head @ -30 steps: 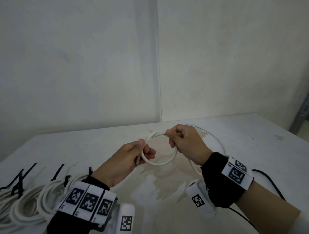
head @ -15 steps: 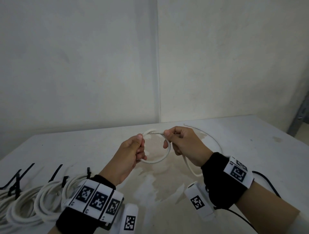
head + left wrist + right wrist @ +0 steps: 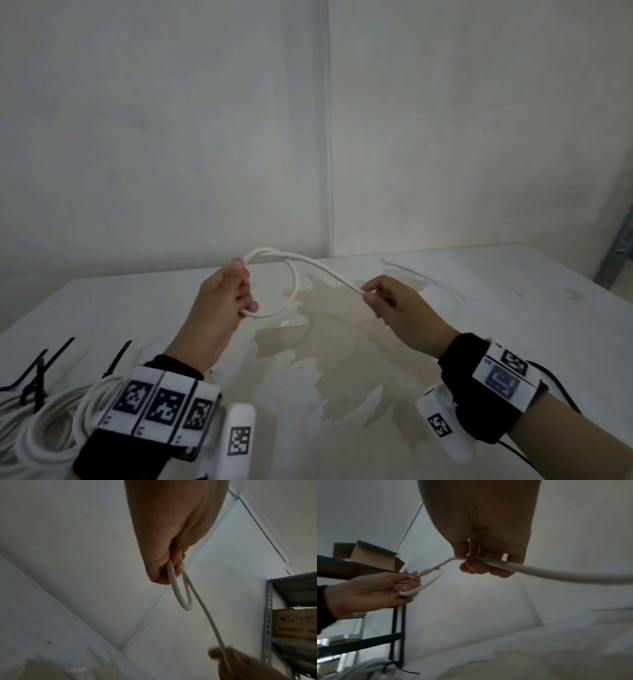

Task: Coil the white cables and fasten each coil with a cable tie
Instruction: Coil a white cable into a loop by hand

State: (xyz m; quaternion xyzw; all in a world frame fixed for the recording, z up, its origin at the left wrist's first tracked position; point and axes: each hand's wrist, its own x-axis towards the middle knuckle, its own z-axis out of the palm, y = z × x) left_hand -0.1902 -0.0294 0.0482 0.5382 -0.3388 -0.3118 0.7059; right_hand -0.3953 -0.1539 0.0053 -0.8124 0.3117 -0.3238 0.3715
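A white cable [image 3: 295,283] forms a small loop held above the white table [image 3: 513,308]. My left hand [image 3: 226,291] grips the loop at its left side, fingers curled round both strands [image 3: 173,577]. From the top of the loop the cable runs right to my right hand [image 3: 387,298], which pinches it [image 3: 481,561] about a hand's width from the loop. In the right wrist view the cable trails on past the fingers to the right edge. Finished white coils [image 3: 44,421] with black cable ties [image 3: 37,380] lie at the near left.
A large brownish stain [image 3: 329,335] marks the table middle. A thin black wire [image 3: 428,277] curves on the table behind my right hand. Metal shelving [image 3: 269,615] with cardboard boxes [image 3: 373,555] stands to the sides. White walls meet in a corner behind the table.
My right hand has moved right, away from the loop, sliding along the cable. My left hand has lifted the loop and moved slightly left.
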